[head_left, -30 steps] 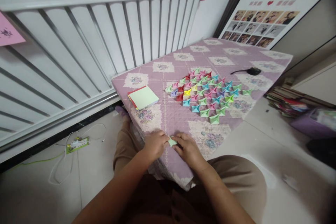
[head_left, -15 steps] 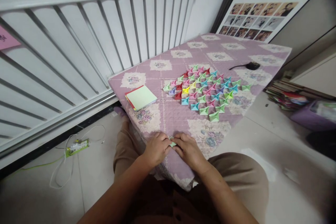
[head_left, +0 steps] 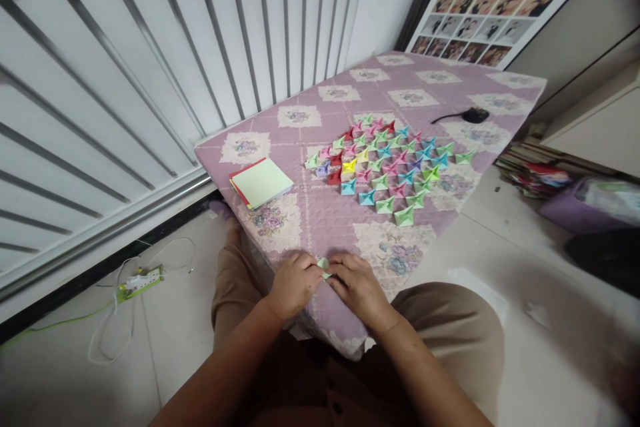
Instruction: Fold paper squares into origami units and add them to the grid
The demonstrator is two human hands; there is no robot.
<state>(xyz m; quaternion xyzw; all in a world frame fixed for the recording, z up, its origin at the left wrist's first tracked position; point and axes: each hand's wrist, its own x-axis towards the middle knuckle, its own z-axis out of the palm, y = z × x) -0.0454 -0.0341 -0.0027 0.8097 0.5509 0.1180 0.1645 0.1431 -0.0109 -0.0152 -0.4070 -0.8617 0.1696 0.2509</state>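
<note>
Between my two hands, near the table corner closest to me, is a small piece of folded light green paper (head_left: 324,268). My left hand (head_left: 297,283) pinches its left side with bent fingers. Closed on its right side is my right hand (head_left: 357,285). The fingers cover much of the paper, so its exact folds are hidden. Beyond my hands, folded paper pieces (head_left: 380,182) in green, pink, blue, red and yellow stand in slanting rows. A stack of square paper sheets (head_left: 263,181), pale green on top with red and yellow edges showing, lies to the left.
A purple floral cloth covers the table (head_left: 330,230). Toward its far right lies a black object with a cord (head_left: 475,115). A white radiator (head_left: 240,40) runs along the left side. A power strip (head_left: 141,282) with cables lies on the floor.
The view has shifted slightly, so the table and papers appear a little further left and higher. Both hands stay at the green paper, which now shows a little more above the fingers.
</note>
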